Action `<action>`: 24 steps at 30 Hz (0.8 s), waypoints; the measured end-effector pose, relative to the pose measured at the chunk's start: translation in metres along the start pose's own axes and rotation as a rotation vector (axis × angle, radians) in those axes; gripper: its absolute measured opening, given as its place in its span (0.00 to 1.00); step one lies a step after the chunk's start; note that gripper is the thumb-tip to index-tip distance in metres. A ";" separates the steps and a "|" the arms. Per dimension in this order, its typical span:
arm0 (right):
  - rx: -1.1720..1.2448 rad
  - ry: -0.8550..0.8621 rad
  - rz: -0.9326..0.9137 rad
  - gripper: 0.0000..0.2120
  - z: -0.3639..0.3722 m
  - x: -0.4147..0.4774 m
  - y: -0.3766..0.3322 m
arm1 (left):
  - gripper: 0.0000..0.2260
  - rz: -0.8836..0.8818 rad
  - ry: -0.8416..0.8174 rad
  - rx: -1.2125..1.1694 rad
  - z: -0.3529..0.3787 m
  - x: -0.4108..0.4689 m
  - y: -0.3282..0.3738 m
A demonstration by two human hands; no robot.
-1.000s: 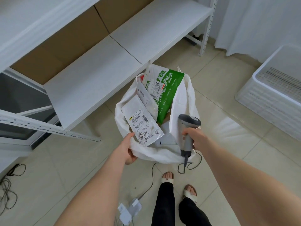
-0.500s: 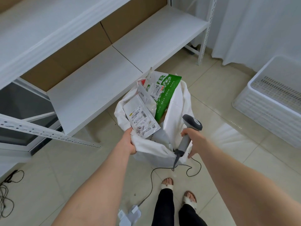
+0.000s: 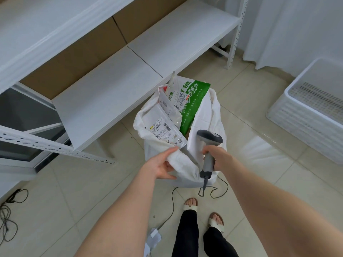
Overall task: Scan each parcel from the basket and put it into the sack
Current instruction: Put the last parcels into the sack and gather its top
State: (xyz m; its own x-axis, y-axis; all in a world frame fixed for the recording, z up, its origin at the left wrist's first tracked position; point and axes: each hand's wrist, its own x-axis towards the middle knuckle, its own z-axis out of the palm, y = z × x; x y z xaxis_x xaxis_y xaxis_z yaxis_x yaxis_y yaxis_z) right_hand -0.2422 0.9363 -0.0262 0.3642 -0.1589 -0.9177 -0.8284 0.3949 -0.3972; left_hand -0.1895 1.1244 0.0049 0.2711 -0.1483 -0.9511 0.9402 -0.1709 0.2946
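Pulled nearer by the left hand (image 3: 159, 166), which pinches its rim, the white sack (image 3: 206, 115) holds a labelled white parcel (image 3: 163, 127) and green mailer (image 3: 196, 101); right hand (image 3: 216, 156) grips the barcode scanner (image 3: 208, 140).

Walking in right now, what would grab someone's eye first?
The white sack on the floor mid-frame, stuffed full, a bright green parcel poking out the top. The left hand grips its near rim while the right hand holds a grey scanner beside it.
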 end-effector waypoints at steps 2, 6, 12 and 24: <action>0.016 -0.012 0.013 0.15 -0.001 -0.003 0.001 | 0.22 -0.030 0.000 0.150 0.015 -0.001 -0.010; 0.021 -0.003 -0.003 0.13 -0.009 -0.012 0.001 | 0.07 -0.002 0.073 0.100 0.034 -0.002 -0.017; -0.001 0.017 -0.027 0.10 -0.036 -0.023 -0.007 | 0.09 -0.038 0.214 -0.097 0.032 -0.005 -0.010; 0.221 -0.056 -0.041 0.10 -0.017 -0.019 -0.007 | 0.25 -0.083 0.018 -0.117 0.017 -0.029 -0.001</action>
State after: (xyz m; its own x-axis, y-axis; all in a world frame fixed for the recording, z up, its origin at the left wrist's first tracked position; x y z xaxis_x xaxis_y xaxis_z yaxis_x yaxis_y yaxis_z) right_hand -0.2506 0.9207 -0.0056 0.4240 -0.1314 -0.8961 -0.7014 0.5783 -0.4167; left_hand -0.2015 1.1121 0.0339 0.1938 -0.1202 -0.9737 0.9770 -0.0669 0.2027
